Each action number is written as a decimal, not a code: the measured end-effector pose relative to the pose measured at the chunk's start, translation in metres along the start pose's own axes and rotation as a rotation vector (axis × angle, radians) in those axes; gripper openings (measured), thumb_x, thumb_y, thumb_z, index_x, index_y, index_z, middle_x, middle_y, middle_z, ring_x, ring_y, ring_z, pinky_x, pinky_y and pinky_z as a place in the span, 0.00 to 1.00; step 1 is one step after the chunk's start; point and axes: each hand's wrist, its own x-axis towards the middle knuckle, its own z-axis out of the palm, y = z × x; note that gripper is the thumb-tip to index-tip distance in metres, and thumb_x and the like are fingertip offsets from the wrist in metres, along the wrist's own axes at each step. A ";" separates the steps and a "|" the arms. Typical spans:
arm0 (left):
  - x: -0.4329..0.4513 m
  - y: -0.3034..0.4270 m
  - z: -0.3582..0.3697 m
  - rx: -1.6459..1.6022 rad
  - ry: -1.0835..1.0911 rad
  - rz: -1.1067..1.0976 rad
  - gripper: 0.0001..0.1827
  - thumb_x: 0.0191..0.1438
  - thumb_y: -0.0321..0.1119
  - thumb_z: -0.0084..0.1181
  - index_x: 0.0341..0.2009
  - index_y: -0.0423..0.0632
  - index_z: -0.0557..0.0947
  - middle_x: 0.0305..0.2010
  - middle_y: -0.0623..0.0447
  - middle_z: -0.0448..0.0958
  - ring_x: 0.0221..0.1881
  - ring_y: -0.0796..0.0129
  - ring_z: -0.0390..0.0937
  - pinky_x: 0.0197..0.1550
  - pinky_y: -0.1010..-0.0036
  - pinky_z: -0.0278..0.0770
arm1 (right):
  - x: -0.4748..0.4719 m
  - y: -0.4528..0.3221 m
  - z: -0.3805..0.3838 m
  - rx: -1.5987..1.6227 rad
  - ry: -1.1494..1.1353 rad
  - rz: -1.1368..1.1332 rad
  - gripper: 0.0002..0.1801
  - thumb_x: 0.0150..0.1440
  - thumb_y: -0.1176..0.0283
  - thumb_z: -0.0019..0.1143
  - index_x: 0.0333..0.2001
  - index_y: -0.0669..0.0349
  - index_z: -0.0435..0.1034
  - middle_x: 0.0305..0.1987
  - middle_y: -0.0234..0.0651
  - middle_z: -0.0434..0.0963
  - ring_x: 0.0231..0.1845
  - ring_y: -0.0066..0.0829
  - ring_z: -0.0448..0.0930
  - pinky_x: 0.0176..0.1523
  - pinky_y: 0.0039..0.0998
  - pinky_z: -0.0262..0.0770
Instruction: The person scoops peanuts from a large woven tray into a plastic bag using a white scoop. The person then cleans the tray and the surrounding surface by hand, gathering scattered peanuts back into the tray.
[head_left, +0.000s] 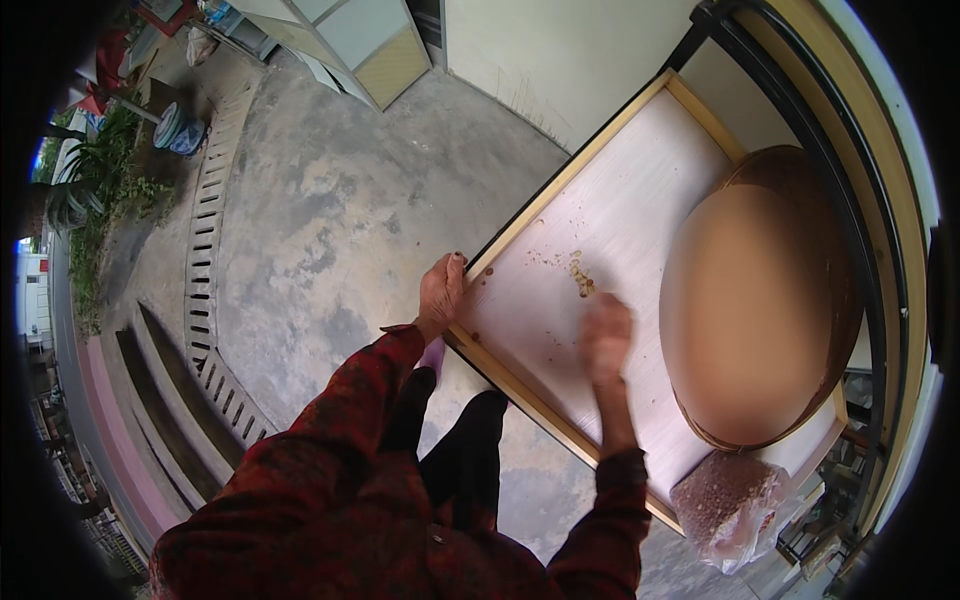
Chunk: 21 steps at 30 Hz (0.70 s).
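Note:
My left hand (442, 291) grips the near corner of a shallow wood-rimmed tabletop (570, 420) with a pale wood-grain surface. My right hand (609, 334) is over that surface and motion-blurred, its fingers curled; whether anything is inside them cannot be made out. Just beyond its fingertips lies a small heap of pale and brown kernels or beans (579, 276). Fine crumbs (544, 257) are scattered beside the heap, and a few brown bits (488, 273) lie by the corner near my left hand.
A round woven basket (796, 166) stands on the tabletop to the right, its contents blurred out. A clear plastic bag of small reddish-brown beans or nuts (731, 495) sits at the near edge. Black metal bars (832, 135) rise behind. Concrete steps (161, 405) and a slotted drain (201, 285) are leftward.

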 end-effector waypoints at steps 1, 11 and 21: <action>0.000 0.003 -0.001 0.007 -0.014 -0.021 0.25 0.58 0.49 0.32 0.31 0.40 0.75 0.24 0.46 0.72 0.27 0.63 0.70 0.33 0.72 0.68 | -0.006 -0.017 0.026 -0.430 0.053 -0.402 0.15 0.52 0.67 0.48 0.43 0.62 0.64 0.44 0.39 0.68 0.46 0.37 0.68 0.45 0.36 0.65; 0.003 -0.002 0.003 0.037 0.013 0.084 0.20 0.57 0.45 0.36 0.25 0.42 0.71 0.19 0.40 0.67 0.22 0.48 0.66 0.26 0.63 0.64 | 0.014 -0.067 0.130 -0.278 0.082 -0.172 0.10 0.46 0.67 0.53 0.33 0.57 0.67 0.32 0.34 0.67 0.35 0.34 0.68 0.39 0.36 0.57; 0.001 0.010 0.000 0.049 -0.029 0.106 0.20 0.57 0.43 0.37 0.22 0.41 0.70 0.15 0.45 0.66 0.18 0.60 0.64 0.24 0.66 0.64 | 0.008 -0.009 0.016 -0.385 0.268 0.133 0.03 0.47 0.73 0.50 0.28 0.54 0.68 0.25 0.29 0.71 0.30 0.30 0.71 0.37 0.35 0.59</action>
